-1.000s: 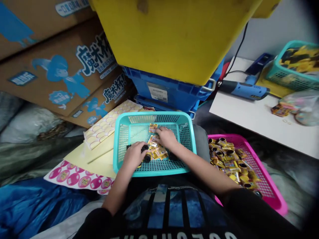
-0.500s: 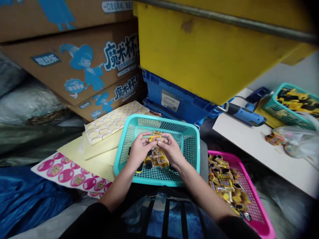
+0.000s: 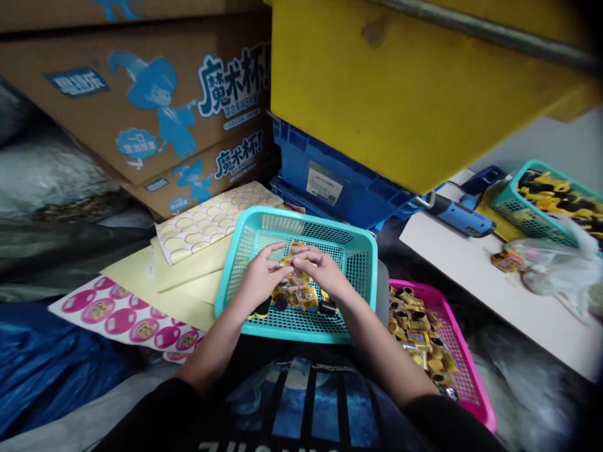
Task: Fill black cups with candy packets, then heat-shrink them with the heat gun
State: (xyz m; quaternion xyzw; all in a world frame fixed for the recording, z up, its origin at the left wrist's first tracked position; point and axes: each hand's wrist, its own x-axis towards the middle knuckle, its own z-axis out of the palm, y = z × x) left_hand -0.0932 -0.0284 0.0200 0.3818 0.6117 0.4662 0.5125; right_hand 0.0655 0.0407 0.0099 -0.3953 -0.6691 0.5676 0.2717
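Observation:
Both my hands are over a turquoise basket (image 3: pixel 367 282). The thumb and bent fingers of my left hand (image 3: pixel 261 273) close on the left side of a small yellow printed toy piece, its index finger lifted away. From the other side, my right hand (image 3: pixel 325 273) has its fingertips on the same piece and covers most of it. Below them, in the basket, lie several yellow printed pieces (image 3: pixel 308 298) with clear parts. A black cylindrical part (image 3: pixel 327 307) rests near my right wrist, and a black and yellow part (image 3: pixel 262 307) beside my left wrist.
A pink basket (image 3: pixel 471 370) of yellow and black pieces stands to the right. Sticker sheets (image 3: pixel 122 317) lie left. Cardboard boxes (image 3: pixel 226 150), a blue crate (image 3: pixel 292 150) and a yellow bin (image 3: pixel 377 107) rise behind. A white table (image 3: pixel 452 263) bears a blue tool (image 3: pixel 464 216) and another basket (image 3: pixel 506 204).
My left index finger has lifted off the yellow piece. My right fingers have moved over it, so its printed face no longer shows. The view has shifted slightly.

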